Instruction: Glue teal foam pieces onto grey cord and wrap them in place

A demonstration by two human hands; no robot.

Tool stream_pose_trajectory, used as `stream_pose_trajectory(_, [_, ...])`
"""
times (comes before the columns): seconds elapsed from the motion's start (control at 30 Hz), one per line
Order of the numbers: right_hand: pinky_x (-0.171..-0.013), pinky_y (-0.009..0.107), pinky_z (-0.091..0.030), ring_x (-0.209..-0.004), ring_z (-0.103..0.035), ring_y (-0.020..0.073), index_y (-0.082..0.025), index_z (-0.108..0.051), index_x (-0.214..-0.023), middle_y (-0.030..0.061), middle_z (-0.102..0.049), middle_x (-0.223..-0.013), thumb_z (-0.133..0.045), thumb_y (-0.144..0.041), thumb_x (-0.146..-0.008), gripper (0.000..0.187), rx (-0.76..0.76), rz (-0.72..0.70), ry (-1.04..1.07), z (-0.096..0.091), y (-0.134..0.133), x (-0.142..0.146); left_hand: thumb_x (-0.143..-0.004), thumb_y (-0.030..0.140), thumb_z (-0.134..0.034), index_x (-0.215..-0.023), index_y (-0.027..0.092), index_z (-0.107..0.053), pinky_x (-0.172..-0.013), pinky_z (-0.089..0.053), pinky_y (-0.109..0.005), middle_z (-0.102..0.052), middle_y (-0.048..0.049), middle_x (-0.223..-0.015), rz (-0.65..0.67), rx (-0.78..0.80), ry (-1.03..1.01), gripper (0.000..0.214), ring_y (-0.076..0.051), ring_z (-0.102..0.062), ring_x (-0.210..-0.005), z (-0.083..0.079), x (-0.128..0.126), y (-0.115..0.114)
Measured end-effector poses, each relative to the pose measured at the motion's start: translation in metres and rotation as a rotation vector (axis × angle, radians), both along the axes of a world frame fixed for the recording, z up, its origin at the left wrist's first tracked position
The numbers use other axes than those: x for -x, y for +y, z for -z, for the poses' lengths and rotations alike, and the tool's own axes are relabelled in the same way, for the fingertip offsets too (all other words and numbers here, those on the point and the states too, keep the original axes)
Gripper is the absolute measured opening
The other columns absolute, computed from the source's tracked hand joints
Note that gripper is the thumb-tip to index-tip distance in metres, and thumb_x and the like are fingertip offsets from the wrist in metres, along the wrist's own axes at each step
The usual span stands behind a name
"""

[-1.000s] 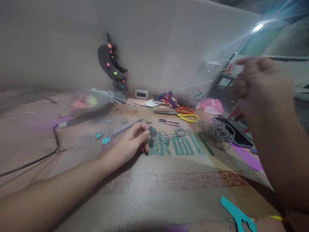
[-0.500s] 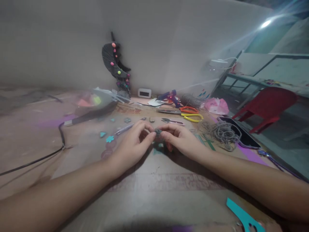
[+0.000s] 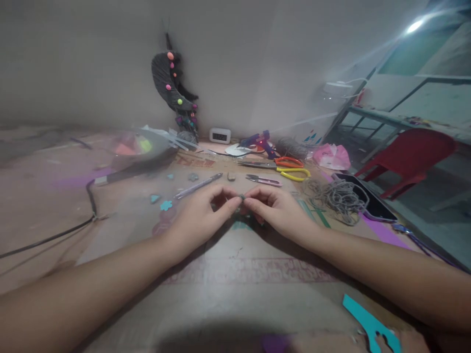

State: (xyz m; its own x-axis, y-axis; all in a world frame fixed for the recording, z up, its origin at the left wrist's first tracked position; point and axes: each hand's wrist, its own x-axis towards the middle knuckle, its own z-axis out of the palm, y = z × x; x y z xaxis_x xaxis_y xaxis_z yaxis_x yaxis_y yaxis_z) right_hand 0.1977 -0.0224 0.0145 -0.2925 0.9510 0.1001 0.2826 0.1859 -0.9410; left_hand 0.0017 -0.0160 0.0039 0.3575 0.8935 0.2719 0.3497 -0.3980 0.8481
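Note:
My left hand [image 3: 206,215] and my right hand [image 3: 275,211] meet above the middle of the work board [image 3: 221,309]. Thumbs and fingertips of both pinch a small dark grey piece [image 3: 242,196], mostly hidden by the fingers; its kind cannot be made out. Just beyond my hands lie a pen [image 3: 198,186], a small beige block [image 3: 231,176] and thread snips [image 3: 264,180]. Teal cut-outs rest left of my left hand, among them a flower shape [image 3: 166,205]. A tangle of grey yarn [image 3: 344,198] lies to the right of my right hand.
Scissors with a yellow and an orange handle [image 3: 294,173], a glue gun [image 3: 259,141] and a small digital clock [image 3: 220,136] stand along the back. A yarn-wrapped crescent [image 3: 165,81] hangs on the wall. A phone [image 3: 375,201] lies right; a teal sheet piece [image 3: 371,323] lies front right.
My fingertips have drawn closer together, so less of the grey piece shows. The view has tipped slightly; both hands stay in nearly the same place.

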Motion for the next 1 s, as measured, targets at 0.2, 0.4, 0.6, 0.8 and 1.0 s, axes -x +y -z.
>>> stream_pose_trajectory(0.2, [-0.049, 0.023, -0.038, -0.052, -0.049, 0.0079, -0.017, -0.065, -0.085, -0.0001, -0.067, -0.072, -0.063, -0.036, -0.089, 0.019, -0.022, -0.038, -0.033, -0.0005, -0.0015, -0.0016, -0.094, 0.035, -0.060, -0.090, 0.021, -0.070, -0.080, -0.048, -0.033, -0.074, -0.0016, -0.090, -0.021, -0.022, 0.044, 0.018, -0.021, -0.067, -0.086, -0.0005, 0.0002, -0.0002])
stream_pose_trajectory(0.4, [-0.050, 0.024, -0.038, -0.053, -0.048, 0.0087, -0.018, -0.065, -0.089, -0.0025, -0.061, -0.070, -0.063, -0.039, -0.088, 0.021, -0.069, -0.007, -0.031, -0.0004, 0.0010, -0.0020, -0.093, 0.036, -0.060, -0.088, 0.020, -0.071, -0.078, -0.047, -0.033, -0.074, -0.0021, -0.089, -0.021, -0.009, 0.062, 0.019, -0.021, -0.066, -0.084, -0.0031, -0.0010, -0.0004])
stream_pose_trajectory(0.6, [-0.052, 0.024, -0.040, -0.057, -0.051, 0.0105, -0.018, -0.065, -0.084, -0.0014, -0.060, -0.069, -0.063, -0.036, -0.088, 0.018, -0.130, 0.008, -0.078, 0.0032, 0.0022, -0.0031, -0.094, 0.039, -0.059, -0.087, 0.022, -0.072, -0.079, -0.047, -0.033, -0.075, -0.0018, -0.087, -0.022, 0.020, 0.043, 0.023, -0.022, -0.066, -0.083, -0.0018, -0.0001, 0.0007])
stream_pose_trajectory(0.8, [-0.056, 0.025, -0.041, -0.060, -0.053, 0.0115, -0.018, -0.065, -0.081, -0.0010, -0.061, -0.069, -0.063, -0.034, -0.090, 0.018, -0.198, 0.028, -0.146, 0.0021, 0.0021, -0.0050, -0.092, 0.044, -0.063, -0.090, 0.021, -0.073, -0.078, -0.049, -0.033, -0.076, -0.0029, -0.089, -0.006, 0.046, 0.000, 0.025, -0.022, -0.067, -0.083, -0.0027, -0.0015, -0.0001])
stream_pose_trajectory(1.0, [-0.056, 0.026, -0.040, -0.058, -0.051, 0.0115, -0.019, -0.065, -0.079, -0.0030, -0.057, -0.062, -0.062, -0.035, -0.091, 0.020, -0.180, 0.020, -0.148, 0.0012, 0.0014, -0.0043, -0.090, 0.038, -0.064, -0.087, 0.021, -0.073, -0.076, -0.049, -0.033, -0.075, -0.0028, -0.085, -0.042, 0.045, 0.044, 0.019, -0.022, -0.066, -0.080, -0.0033, -0.0016, -0.0005])
